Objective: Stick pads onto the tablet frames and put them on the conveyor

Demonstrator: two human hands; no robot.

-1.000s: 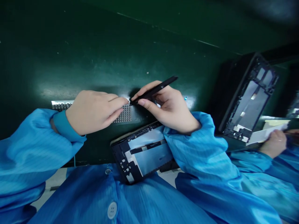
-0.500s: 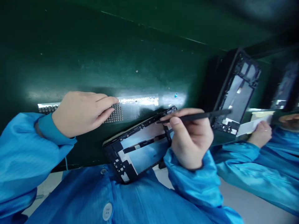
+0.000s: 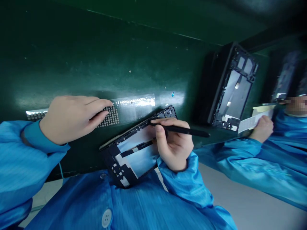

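Note:
My right hand (image 3: 174, 140) is closed round a black pen-like tool (image 3: 187, 130), its tip near the upper edge of an open device frame (image 3: 141, 159). That frame lies tilted at the table's near edge, against my blue jacket. My left hand (image 3: 74, 116) rests over a clear strip (image 3: 136, 107) bearing a grid of small dark squares (image 3: 112, 116). Thumb and forefinger are bent towards each other at the grid's upper part; whether a small piece is between them cannot be made out.
A black stack (image 3: 216, 86) topped by a similar device frame (image 3: 236, 92) stands to the right. Beyond it, another person's hand (image 3: 262, 127) holds a pale sheet (image 3: 256, 119). A small blue bit (image 3: 173, 94) lies on the green table (image 3: 96, 57).
My right hand has moved left along the frame with the tool, whose back end now points slightly down. The whole view has shifted a little. My left hand stays over the strip.

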